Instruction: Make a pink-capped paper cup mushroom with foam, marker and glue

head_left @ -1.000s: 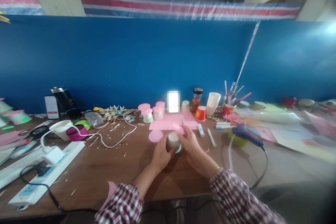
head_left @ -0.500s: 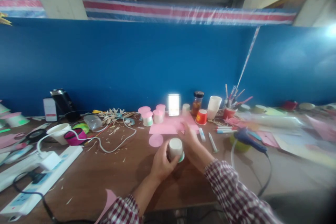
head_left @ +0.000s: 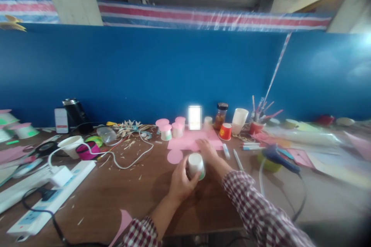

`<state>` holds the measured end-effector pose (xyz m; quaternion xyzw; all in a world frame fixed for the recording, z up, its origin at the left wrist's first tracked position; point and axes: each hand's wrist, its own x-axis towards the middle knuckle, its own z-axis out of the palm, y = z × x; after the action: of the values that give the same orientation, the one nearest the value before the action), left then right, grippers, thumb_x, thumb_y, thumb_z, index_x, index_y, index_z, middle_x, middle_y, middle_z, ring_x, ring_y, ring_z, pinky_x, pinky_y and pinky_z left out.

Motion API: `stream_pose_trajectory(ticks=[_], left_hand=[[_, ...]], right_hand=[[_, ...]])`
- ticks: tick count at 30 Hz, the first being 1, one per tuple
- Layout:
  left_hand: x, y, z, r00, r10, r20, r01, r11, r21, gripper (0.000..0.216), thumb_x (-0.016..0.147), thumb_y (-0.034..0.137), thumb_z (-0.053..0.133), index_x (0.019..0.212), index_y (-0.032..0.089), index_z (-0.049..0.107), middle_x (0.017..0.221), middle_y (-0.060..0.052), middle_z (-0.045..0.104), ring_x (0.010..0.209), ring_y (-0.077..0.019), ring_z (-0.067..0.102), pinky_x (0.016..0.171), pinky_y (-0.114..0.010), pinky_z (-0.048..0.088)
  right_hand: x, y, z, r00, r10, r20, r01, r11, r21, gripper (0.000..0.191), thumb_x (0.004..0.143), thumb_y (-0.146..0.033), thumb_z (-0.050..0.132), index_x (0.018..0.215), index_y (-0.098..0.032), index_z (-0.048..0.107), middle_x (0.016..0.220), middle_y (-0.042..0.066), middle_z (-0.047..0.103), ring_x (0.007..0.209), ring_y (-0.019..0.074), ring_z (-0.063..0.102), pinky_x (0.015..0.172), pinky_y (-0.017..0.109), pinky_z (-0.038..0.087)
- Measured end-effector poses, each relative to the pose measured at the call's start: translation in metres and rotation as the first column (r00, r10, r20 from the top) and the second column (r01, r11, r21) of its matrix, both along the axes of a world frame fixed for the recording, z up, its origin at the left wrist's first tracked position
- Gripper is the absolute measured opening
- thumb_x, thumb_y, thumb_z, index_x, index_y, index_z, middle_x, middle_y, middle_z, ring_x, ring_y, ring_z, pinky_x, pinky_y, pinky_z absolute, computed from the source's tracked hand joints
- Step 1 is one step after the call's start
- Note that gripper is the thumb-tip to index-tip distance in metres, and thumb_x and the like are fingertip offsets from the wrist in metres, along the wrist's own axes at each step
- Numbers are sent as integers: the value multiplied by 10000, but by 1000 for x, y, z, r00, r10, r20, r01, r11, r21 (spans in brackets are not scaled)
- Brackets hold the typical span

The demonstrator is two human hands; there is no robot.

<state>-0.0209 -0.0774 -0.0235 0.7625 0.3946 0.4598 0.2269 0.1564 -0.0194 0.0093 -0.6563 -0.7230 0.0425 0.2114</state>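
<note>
My left hand (head_left: 182,180) wraps round a white paper cup (head_left: 195,162), which is upside down with a bit of green near its lower rim. Farther out, my right hand (head_left: 206,149) lies with its fingers stretched over a pink paper sheet (head_left: 185,142); whether it touches the sheet I cannot tell. Left of the cup a pink paper circle (head_left: 174,156) rests on the brown table (head_left: 116,193). Behind it stand several upturned cups with pink discs on top (head_left: 166,132).
A glue gun (head_left: 279,158) with its cable and a marker (head_left: 237,159) are to the right. Near the back stand a red cup (head_left: 225,131) and a jar (head_left: 221,115). At left lie a power strip (head_left: 55,197) and a looping white cable (head_left: 118,166).
My right hand has moved forward and down over the pink sheet. The left hand keeps hold of the cup. The whole view has shifted slightly.
</note>
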Motion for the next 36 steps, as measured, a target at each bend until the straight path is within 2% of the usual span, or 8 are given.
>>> stream_pose_trajectory(ticks=[8, 12, 16, 19, 22, 26, 29, 36], left_hand=[[1, 0, 3, 1000, 9, -5, -9, 1000, 12, 575, 741, 365, 647, 1243, 146, 471, 1140, -132, 630, 1005, -242, 617, 861, -369, 514], [1, -1, 3, 1000, 13, -22, -13, 999, 35, 565, 755, 385, 629, 1245, 145, 479, 1137, -133, 629, 996, -247, 620, 841, -371, 521], [1, -1, 4, 999, -12, -51, 10, 1000, -27, 562, 759, 407, 621, 1247, 167, 479, 1090, -110, 642, 891, -229, 646, 783, -360, 538], [0, -2, 4, 997, -29, -75, 26, 999, -42, 589, 757, 444, 620, 1257, 177, 461, 1070, -102, 646, 826, -218, 651, 740, -360, 546], [0, -2, 3, 996, 4, -87, -5, 1000, -9, 597, 756, 459, 618, 1255, 170, 460, 1042, -106, 651, 802, -221, 652, 715, -370, 551], [0, -2, 4, 996, 4, -88, -3, 1000, 18, 577, 748, 460, 620, 1227, 170, 481, 1035, -108, 658, 811, -234, 661, 702, -375, 557], [0, -2, 5, 996, 7, -89, -4, 999, 32, 561, 742, 443, 627, 1208, 159, 496, 1039, -116, 661, 815, -238, 665, 702, -370, 560], [0, 0, 2, 995, 4, -101, 2, 998, 59, 564, 752, 444, 626, 1220, 163, 482, 1056, -121, 654, 847, -240, 663, 735, -377, 557]], right_hand=[[2, -15, 10, 999, 16, 30, -16, 1000, 27, 408, 816, -220, 566, 1221, -177, 582, 1250, 142, 587, 1167, 277, 516, 954, 406, 404], [7, -55, 25, 999, -19, 38, 16, 997, 71, 369, 837, -222, 534, 1201, -175, 578, 1176, 129, 614, 1072, 251, 551, 889, 356, 420], [27, -107, 35, 998, 17, 65, -26, 989, 146, 313, 851, -239, 529, 1158, -200, 578, 1112, 75, 629, 1022, 211, 548, 890, 322, 405], [60, -141, 37, 985, -133, 112, 106, 971, 216, 297, 860, -272, 526, 1142, -200, 583, 1074, 85, 616, 999, 230, 535, 876, 337, 409], [104, -166, 35, 921, -350, 173, 294, 913, 283, 240, 861, -234, 499, 1071, -202, 609, 1034, 90, 612, 987, 250, 522, 865, 353, 405], [162, -182, 31, 690, -676, 259, 600, 734, 316, 234, 846, -275, 526, 1048, -175, 590, 1066, 139, 594, 988, 296, 522, 800, 388, 411], [192, -185, 23, 622, -748, 231, 720, 663, 205, 289, 848, -332, 538, 1076, -156, 561, 1040, 164, 601, 945, 305, 559, 720, 378, 421], [215, -190, 7, 712, -694, 107, 662, 715, 228, 174, 874, -219, 446, 1001, -152, 542, 953, 124, 613, 878, 250, 568, 724, 341, 408]])
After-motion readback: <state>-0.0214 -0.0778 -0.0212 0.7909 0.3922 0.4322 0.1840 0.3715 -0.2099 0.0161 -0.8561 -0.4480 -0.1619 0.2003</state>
